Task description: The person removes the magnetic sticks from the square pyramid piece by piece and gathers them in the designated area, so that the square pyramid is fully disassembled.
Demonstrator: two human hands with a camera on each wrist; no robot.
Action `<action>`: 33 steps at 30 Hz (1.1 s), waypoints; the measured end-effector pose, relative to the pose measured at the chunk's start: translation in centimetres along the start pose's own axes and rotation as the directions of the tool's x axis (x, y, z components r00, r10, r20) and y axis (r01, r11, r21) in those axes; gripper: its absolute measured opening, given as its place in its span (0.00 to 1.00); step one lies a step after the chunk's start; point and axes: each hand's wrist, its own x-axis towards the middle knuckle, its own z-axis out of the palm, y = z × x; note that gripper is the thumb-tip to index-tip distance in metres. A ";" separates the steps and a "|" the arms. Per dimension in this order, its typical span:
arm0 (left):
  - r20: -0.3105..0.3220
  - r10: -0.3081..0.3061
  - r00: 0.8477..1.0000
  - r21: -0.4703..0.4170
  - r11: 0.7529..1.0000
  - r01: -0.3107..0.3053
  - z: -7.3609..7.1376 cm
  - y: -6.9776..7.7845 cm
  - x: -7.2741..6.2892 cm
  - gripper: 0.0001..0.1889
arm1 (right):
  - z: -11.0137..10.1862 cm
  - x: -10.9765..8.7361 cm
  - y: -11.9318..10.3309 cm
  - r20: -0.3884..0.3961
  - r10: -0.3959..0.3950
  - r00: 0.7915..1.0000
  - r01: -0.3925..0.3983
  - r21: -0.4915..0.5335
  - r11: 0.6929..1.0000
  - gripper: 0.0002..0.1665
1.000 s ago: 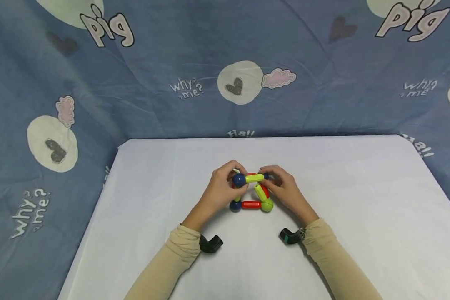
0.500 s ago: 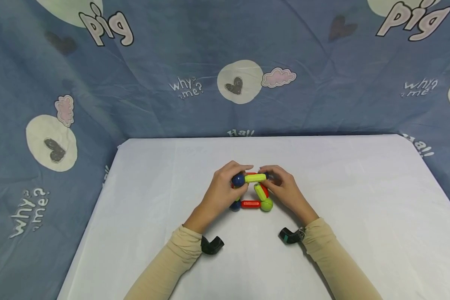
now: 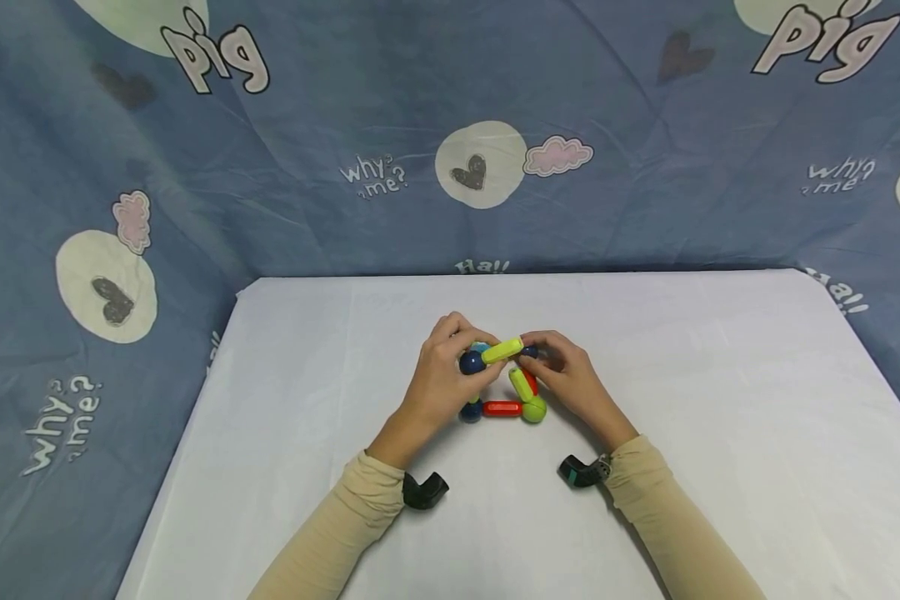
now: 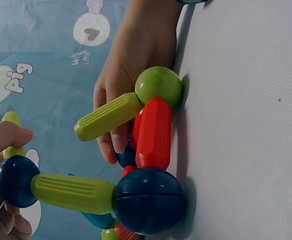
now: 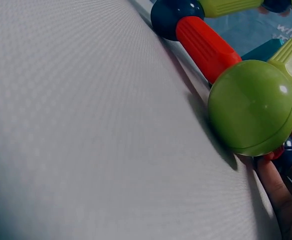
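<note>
My left hand grips a dark blue ball at the top of a ball-and-rod toy frame. From that ball a yellow-green rod reaches up and right, its far end free. Another yellow-green rod links the ball down to a dark blue corner ball on the table. My right hand holds a dark blue ball at the back right corner. A red rod joins the front corner to a green ball, which carries a leaning yellow-green rod.
The frame stands on a white-covered table. A teal piece shows behind the left side, partly hidden. Patterned blue cloth hangs behind and to the left. Black wrist devices sit at both sleeves.
The upper yellow-green rod has tilted, its right end swinging up and away from the right dark blue ball. My left hand has shifted slightly left. My right hand stays still.
</note>
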 end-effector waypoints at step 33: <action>0.061 -0.243 0.968 -0.288 0.924 0.251 -1.0 -0.6 0.5 0.11 | 2.4 -0.8 -5.0 -0.081 -0.365 0.927 0.355 -0.116 0.928 0.26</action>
